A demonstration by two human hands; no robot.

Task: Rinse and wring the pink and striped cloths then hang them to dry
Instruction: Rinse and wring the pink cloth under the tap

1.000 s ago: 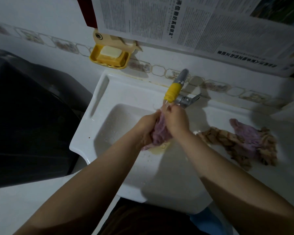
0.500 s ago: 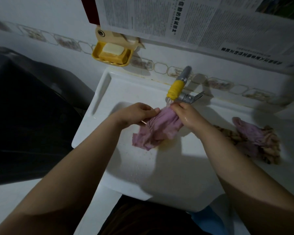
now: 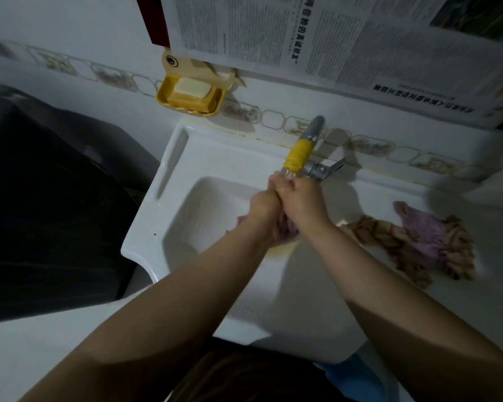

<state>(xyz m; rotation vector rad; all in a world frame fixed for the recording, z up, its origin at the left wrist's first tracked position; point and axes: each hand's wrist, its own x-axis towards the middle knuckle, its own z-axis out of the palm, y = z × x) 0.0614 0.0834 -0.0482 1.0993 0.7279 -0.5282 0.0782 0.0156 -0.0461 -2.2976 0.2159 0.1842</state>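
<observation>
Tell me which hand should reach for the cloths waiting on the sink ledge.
Right hand. The striped and pink cloths lie on its side of the sink; the left hand would likely have to cross over.
</observation>
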